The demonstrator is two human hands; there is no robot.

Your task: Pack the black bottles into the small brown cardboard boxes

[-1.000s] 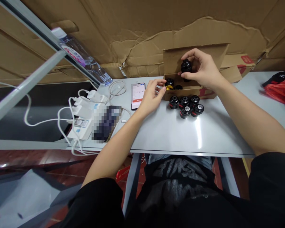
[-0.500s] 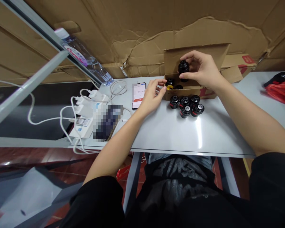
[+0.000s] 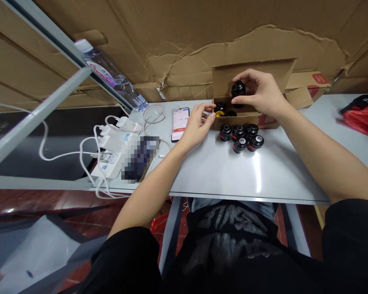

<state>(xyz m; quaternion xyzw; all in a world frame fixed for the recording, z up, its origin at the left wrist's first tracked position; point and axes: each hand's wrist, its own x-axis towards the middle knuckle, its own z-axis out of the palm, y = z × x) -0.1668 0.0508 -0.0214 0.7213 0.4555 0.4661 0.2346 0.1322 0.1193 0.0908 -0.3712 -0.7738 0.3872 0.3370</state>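
My right hand [image 3: 260, 93] pinches a black, rounded, stepped part [image 3: 238, 88] between thumb and fingers, holding it upright above an open cardboard box [image 3: 248, 121]. At the box's left end is my left hand [image 3: 199, 125], fingers curved but apart, tips at or against the box's edge. Inside the box, several more black parts show, one with a yellow ring [image 3: 219, 114]; the rest of the inside is hidden by the front wall and my right hand. Just in front of the box, several similar black parts [image 3: 240, 145] stand grouped on the table, some with red marks.
A phone [image 3: 179, 130] with a lit screen lies left of my left hand. Further left are a blurred-out dark device [image 3: 140, 158], a white power strip [image 3: 110, 161] with cables, and a leaning water bottle [image 3: 113, 77]. A red plastic bag [image 3: 363, 119] sits far right.
The view has shifted very slightly. Both hands keep nearly the same places, and the black part stays held over the box. The digits on the phone's screen have changed.
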